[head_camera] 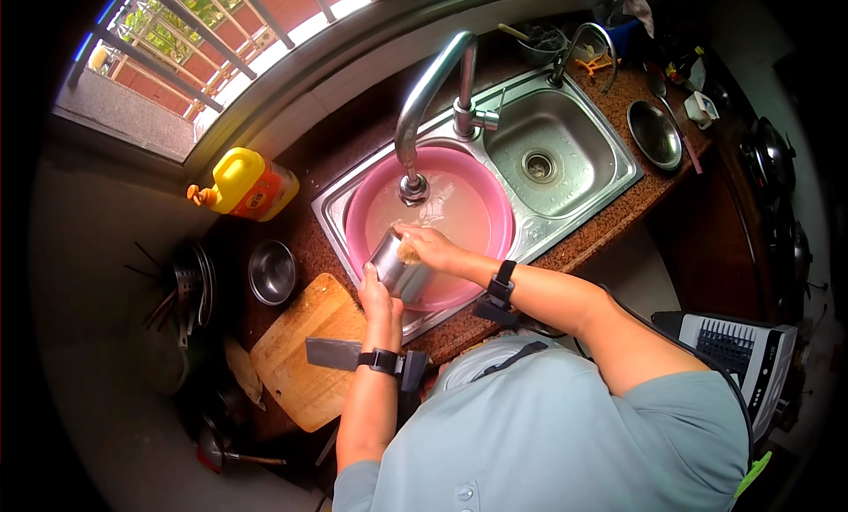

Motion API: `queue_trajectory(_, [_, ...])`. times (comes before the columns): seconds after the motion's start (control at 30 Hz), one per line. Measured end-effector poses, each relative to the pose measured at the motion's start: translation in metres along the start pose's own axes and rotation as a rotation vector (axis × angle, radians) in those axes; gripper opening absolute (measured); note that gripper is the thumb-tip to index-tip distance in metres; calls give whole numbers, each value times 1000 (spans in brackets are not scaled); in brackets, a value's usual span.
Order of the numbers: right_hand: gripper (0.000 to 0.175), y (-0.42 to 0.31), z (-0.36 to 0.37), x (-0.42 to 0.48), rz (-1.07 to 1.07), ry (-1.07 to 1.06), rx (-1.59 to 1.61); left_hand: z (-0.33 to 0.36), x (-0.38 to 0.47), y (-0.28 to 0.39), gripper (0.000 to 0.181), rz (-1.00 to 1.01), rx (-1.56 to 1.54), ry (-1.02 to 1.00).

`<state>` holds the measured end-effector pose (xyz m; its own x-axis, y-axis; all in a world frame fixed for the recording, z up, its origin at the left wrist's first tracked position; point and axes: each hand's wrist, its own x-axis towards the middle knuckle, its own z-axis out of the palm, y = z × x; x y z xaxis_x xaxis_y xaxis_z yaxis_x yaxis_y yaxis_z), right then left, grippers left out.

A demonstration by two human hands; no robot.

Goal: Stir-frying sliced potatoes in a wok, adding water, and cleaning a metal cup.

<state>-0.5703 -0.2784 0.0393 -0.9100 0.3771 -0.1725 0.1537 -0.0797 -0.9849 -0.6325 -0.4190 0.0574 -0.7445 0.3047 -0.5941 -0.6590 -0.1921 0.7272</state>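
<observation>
My left hand [379, 294] grips a shiny metal container [389, 263] by its lower left side, tilted over the near part of a pink plastic basin [509, 228]. With my right hand [432, 248] I hold a yellowish scrubbing pad [408, 252] against the container's outer wall. Cloudy water [457, 214] fills the basin, which sits in the left bowl of a steel double sink [596, 195]. The chrome faucet [412, 131] arches over the basin, and no stream shows from its spout. The container's inside is hidden from this angle.
Left of the sink are a yellow detergent jug [255, 184], a metal bowl [272, 272], a wooden cutting board [298, 353] and a cleaver [332, 353]. The right sink bowl [553, 147] has a drain. An oval metal dish [654, 135] lies on the right counter.
</observation>
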Motion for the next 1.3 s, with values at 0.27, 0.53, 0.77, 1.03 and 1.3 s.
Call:
queue_trajectory(0.27, [24, -4, -45, -17, 719, -2, -81, 2, 16, -14, 29, 114, -17, 26])
queue_trajectory(0.53, [39, -29, -81, -27, 4, 172, -454, 43, 59, -74, 28, -98, -253, -226])
queue_trajectory(0.77, [111, -33, -36, -50, 95, -82, -892, 27, 51, -79, 28, -222, -258, -129])
queue_trajectory(1.03, [96, -10, -25, -19, 40, 14, -882, -9, 30, -32, 21, -53, 458, -212])
queue_trajectory(1.3, [50, 5, -87, -9, 689, -33, -189, -5, 37, -52, 73, 538, 1181, -12])
